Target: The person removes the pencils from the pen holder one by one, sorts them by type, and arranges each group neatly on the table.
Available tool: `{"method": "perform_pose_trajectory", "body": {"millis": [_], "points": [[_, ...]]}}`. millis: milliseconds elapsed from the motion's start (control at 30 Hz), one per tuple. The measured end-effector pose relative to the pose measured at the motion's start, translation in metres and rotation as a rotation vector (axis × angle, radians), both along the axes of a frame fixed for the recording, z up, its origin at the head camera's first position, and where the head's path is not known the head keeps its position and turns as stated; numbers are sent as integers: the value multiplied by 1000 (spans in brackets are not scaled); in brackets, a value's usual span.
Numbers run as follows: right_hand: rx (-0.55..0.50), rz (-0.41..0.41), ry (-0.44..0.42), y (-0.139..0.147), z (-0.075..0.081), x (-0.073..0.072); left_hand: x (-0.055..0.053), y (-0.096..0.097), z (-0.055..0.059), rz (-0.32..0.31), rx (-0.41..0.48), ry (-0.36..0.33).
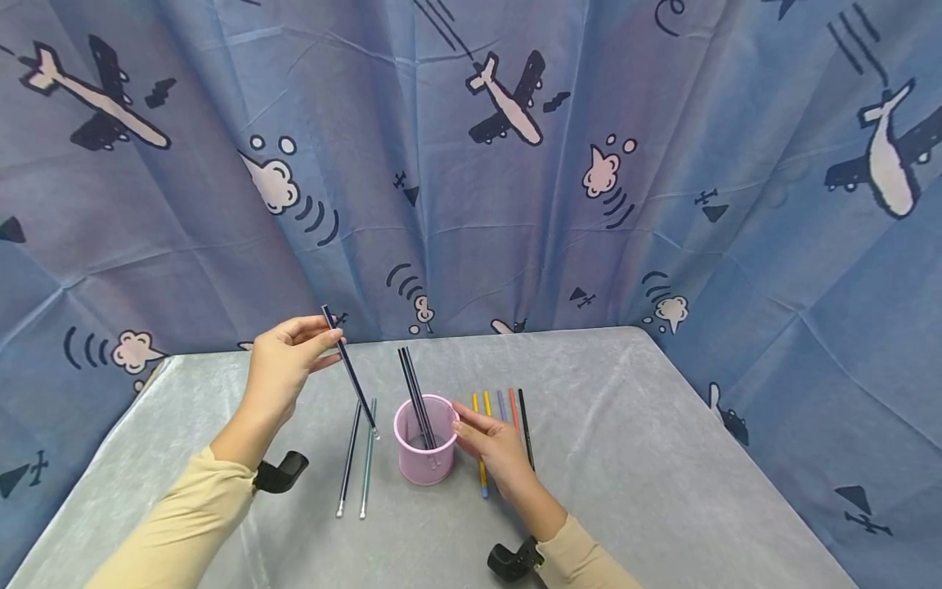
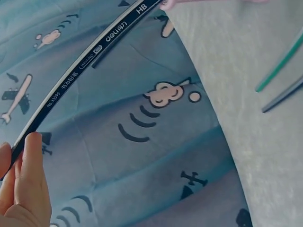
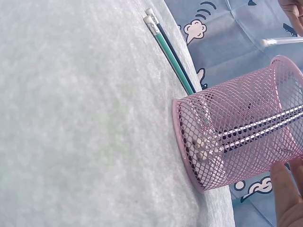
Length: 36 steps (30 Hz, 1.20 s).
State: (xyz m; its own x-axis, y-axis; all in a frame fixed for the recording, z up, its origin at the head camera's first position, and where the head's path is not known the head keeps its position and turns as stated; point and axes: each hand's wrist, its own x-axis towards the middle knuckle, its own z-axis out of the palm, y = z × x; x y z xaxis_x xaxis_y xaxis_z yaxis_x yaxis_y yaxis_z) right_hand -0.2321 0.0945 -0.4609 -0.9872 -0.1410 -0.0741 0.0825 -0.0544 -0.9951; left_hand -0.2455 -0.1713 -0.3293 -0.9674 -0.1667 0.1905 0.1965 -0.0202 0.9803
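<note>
My left hand [image 1: 283, 364] pinches a dark blue pencil [image 1: 352, 372] near its upper end, thumb against fingers. The pencil slants down to the right, its eraser end left of a pink mesh pen holder [image 1: 425, 470]. White print with "HB" shows along its side in the left wrist view. Dark pencils [image 1: 410, 380] lean inside the holder, eraser ends at the bottom in the right wrist view. At the holder's right side, my right hand [image 1: 496, 454] holds the rim between thumb and fingers. A dark pencil [image 1: 348, 470] and a green pencil [image 1: 368, 470] lie left of the holder.
Right of the holder lies a row of yellow, purple, red and black pencils [image 1: 513, 405], partly covered by the right hand. A grey cloth covers the table [image 1: 648, 474]. Behind it hangs a blue curtain [image 1: 353, 164] with airplane prints.
</note>
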Motion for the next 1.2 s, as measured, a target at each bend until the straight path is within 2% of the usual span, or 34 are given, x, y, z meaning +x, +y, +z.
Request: {"method": "perform_pose_trajectory", "body": {"millis": [300, 533, 900, 1200], "points": [[3, 7, -2, 0, -2, -1, 0, -9, -9, -17, -83, -66], [-6, 11, -1, 0, -1, 0, -3, -11, -17, -53, -149, -98], [-2, 22, 6, 0, -1, 1, -13, -21, -34, -116, -221, -200], [2, 22, 14, 0, -2, 0, -22, -25, -47, -143, -291, -229]]}}
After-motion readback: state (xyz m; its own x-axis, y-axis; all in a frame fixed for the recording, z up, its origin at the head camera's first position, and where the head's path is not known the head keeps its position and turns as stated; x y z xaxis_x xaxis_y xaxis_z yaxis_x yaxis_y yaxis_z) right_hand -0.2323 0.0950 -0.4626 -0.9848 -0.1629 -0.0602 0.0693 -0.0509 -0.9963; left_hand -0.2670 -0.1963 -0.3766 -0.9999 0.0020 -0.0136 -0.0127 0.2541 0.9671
